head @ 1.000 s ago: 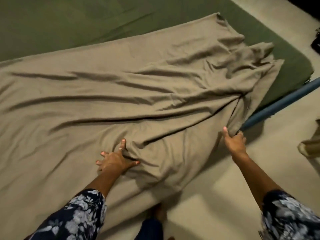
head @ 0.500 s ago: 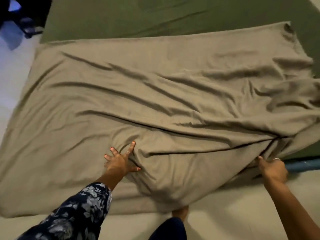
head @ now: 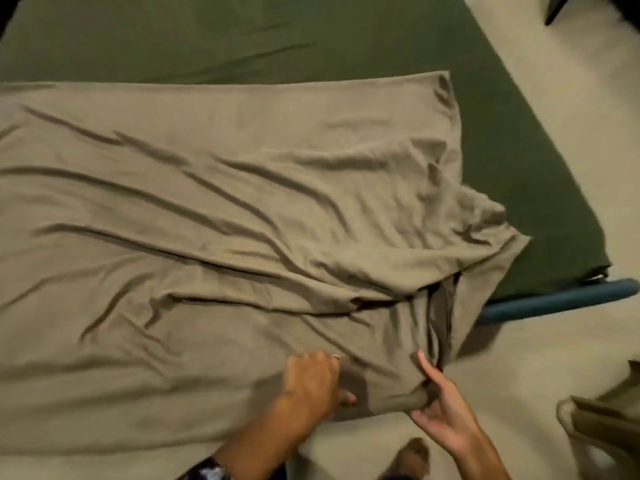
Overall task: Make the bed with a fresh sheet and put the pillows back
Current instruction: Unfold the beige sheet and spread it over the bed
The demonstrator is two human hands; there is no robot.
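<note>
sheet: tan sheet lies wrinkled over the near part of the green mattress — right end bunched, near edge hanging to the floor
left hand: on the sheet's near edge, fingers curled into the fabric
right hand: at the sheet's near corner — thumb and fingers pinch a fold
bed rail: blue bar under the mattress's right corner
far right: tan cloth on the floor

A tan sheet covers a dark green mattress beside a blue bar.
</note>
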